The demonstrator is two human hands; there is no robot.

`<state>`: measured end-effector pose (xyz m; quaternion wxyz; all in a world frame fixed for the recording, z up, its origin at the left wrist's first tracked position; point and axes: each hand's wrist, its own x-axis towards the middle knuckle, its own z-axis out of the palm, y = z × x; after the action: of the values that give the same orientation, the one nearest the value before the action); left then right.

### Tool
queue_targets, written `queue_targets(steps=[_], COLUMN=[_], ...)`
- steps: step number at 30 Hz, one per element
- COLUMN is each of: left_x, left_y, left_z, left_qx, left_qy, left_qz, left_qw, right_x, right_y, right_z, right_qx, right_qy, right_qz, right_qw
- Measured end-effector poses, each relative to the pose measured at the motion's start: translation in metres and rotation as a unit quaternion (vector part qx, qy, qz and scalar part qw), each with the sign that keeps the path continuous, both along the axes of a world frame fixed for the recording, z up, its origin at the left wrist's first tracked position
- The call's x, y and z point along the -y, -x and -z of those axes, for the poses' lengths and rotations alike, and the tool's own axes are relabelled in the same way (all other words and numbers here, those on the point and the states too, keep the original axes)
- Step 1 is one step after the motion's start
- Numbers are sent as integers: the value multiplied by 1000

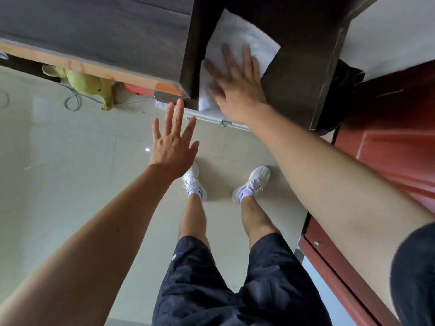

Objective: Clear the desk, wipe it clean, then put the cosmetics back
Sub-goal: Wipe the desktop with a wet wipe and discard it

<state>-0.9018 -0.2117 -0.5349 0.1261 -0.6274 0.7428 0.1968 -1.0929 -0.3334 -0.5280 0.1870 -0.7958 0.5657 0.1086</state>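
Note:
A white cloth (237, 36) lies flat on the dark brown desk top (303, 67) near its front edge. My right hand (235, 83) presses down on the cloth with fingers straight and spread. My left hand (174, 142) hovers over the floor just in front of the desk's left corner, fingers straight and spread, holding nothing. No cosmetics are in view.
A bed with a grey mattress (94, 31) and wooden frame stands left of the desk. A green plush toy (91, 87) and a cable (73, 100) lie on the tiled floor under it. A red-brown door (397, 147) is at the right. My legs and white shoes (251, 182) are below.

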Motion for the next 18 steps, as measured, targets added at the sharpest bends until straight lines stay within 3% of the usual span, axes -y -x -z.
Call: queue_targets(steps=[5,13,18], left_x=[5,8,6], left_y=[-6,-12,-9], left_z=[-9,-14,-12], left_qx=[13,15,-6], left_qy=[-18,-23,-12], left_qz=[20,44,22], left_qw=[1000,999,1000], right_x=[-66,4,-21], right_y=[18,-40,0], right_z=[4,13,16], right_qx=[-6,17,2], right_qy=[6,0,17], right_qz=[-8,105,48], right_qw=[1000,994,999])
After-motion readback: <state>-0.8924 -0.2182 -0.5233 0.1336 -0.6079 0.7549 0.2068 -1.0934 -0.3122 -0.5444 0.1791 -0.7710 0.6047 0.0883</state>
